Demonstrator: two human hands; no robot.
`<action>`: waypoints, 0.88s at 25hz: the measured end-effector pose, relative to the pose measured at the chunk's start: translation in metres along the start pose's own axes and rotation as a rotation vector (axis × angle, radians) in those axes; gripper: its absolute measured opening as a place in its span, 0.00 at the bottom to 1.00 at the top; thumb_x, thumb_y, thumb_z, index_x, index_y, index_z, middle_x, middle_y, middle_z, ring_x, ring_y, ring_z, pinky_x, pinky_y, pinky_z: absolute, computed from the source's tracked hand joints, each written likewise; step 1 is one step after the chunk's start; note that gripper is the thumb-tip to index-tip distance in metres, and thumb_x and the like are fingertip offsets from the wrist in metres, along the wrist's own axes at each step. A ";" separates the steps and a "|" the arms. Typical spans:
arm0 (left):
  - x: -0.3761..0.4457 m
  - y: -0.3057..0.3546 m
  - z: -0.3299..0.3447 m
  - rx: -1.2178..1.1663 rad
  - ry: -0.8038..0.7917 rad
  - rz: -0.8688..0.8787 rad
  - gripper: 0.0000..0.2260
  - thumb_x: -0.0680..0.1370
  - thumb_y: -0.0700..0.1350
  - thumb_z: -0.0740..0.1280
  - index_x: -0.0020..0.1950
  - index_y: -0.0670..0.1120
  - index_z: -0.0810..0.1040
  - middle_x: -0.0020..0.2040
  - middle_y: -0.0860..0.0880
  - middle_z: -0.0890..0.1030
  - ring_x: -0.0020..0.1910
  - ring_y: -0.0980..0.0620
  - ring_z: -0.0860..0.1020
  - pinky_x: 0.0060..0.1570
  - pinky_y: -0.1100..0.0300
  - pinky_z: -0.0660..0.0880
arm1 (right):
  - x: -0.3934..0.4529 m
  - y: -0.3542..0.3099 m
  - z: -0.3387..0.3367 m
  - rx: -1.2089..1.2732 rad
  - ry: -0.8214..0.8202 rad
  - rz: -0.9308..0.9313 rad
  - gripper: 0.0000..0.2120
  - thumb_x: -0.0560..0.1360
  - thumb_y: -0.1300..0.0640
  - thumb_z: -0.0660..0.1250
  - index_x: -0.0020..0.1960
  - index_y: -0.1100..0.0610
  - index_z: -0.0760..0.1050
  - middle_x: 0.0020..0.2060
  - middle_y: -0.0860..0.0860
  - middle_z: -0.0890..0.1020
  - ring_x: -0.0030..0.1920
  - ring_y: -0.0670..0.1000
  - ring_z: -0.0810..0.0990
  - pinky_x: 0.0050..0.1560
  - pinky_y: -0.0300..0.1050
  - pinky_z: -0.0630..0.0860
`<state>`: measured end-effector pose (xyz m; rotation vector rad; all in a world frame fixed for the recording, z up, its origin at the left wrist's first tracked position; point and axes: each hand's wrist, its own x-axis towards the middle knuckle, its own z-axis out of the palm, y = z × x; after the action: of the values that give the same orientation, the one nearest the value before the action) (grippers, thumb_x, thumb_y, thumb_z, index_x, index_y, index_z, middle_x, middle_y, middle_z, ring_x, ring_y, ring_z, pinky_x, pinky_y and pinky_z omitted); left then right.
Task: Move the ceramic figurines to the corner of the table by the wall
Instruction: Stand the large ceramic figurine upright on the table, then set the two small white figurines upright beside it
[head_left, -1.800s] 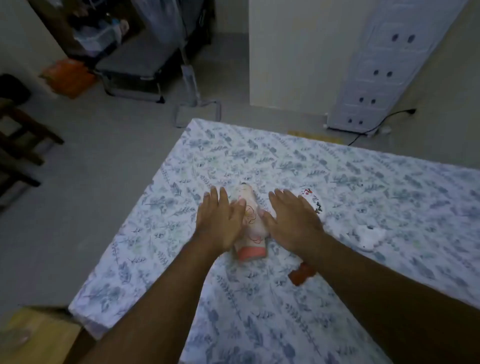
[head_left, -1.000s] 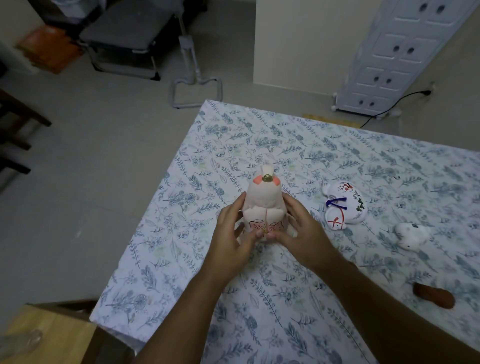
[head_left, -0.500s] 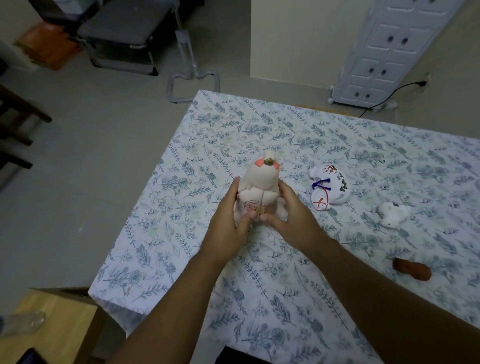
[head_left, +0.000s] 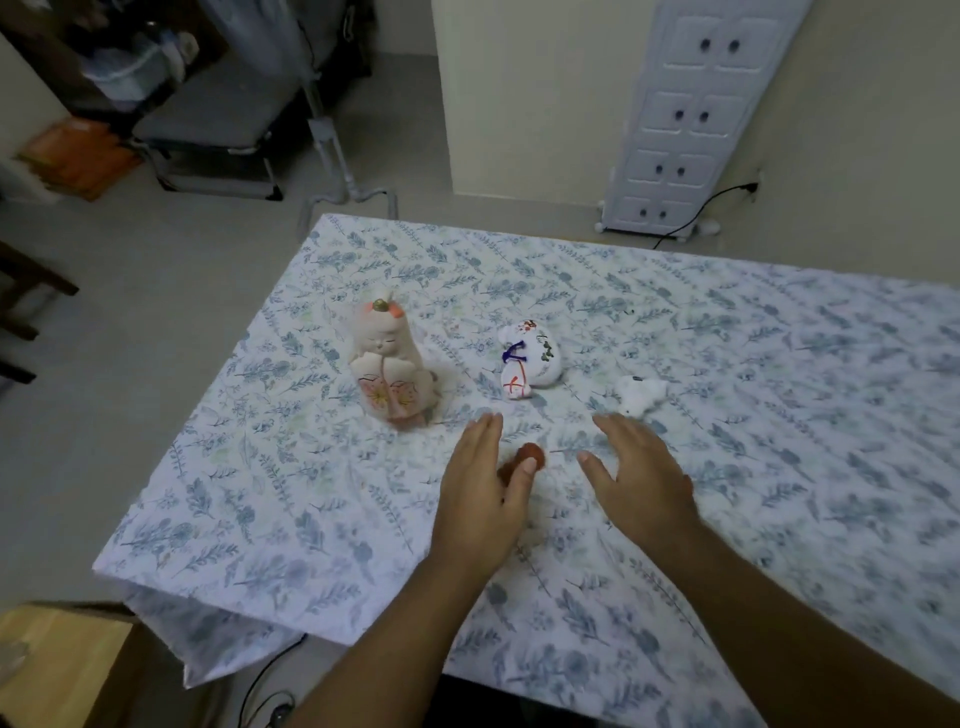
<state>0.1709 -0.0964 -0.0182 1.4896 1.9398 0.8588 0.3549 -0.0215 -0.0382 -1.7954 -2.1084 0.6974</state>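
Observation:
A tall cream cat figurine (head_left: 390, 366) in a painted robe stands upright near the table's left edge, untouched. A white painted figurine (head_left: 529, 359) with a blue cord lies on its side to its right. Further right lies a small white figurine (head_left: 640, 396). A small red-brown figurine (head_left: 529, 456) lies between my hands, partly hidden by my left thumb. My left hand (head_left: 483, 488) hovers flat with its thumb over that red-brown piece. My right hand (head_left: 636, 475) is spread open just right of it, holding nothing.
The table wears a blue floral cloth (head_left: 779, 415). A cream wall (head_left: 530, 93) and a white panel (head_left: 691, 114) stand behind its far edge. A wooden box (head_left: 57, 670) sits low left. A folding cot (head_left: 223, 124) and dark chair legs (head_left: 26, 306) occupy the floor at left.
Both hands stood the tall cat figurine upright, let go of it and drew back to the right. They now hover around the red-brown figurine.

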 end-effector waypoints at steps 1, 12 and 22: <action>0.006 0.003 0.005 -0.004 -0.031 -0.017 0.29 0.83 0.57 0.60 0.80 0.47 0.60 0.81 0.48 0.61 0.79 0.52 0.56 0.77 0.55 0.54 | 0.002 0.009 -0.005 0.023 0.009 0.024 0.27 0.80 0.44 0.66 0.76 0.52 0.70 0.75 0.53 0.72 0.76 0.55 0.66 0.73 0.55 0.64; 0.153 -0.024 0.047 -0.015 0.000 -0.302 0.16 0.80 0.54 0.64 0.53 0.40 0.77 0.53 0.41 0.79 0.57 0.41 0.76 0.57 0.45 0.74 | 0.096 0.039 0.015 0.224 0.100 0.387 0.29 0.78 0.48 0.70 0.75 0.58 0.69 0.71 0.60 0.74 0.72 0.61 0.71 0.73 0.60 0.67; 0.178 0.004 0.069 -0.352 0.086 -0.259 0.24 0.73 0.47 0.76 0.67 0.54 0.73 0.51 0.66 0.78 0.49 0.71 0.77 0.45 0.73 0.75 | 0.123 0.021 0.030 0.377 0.212 0.394 0.31 0.71 0.57 0.78 0.71 0.50 0.73 0.67 0.51 0.77 0.61 0.48 0.75 0.54 0.37 0.70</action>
<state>0.1816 0.0879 -0.0666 0.9897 1.8704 1.0911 0.3344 0.0958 -0.0859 -1.9734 -1.3909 0.8831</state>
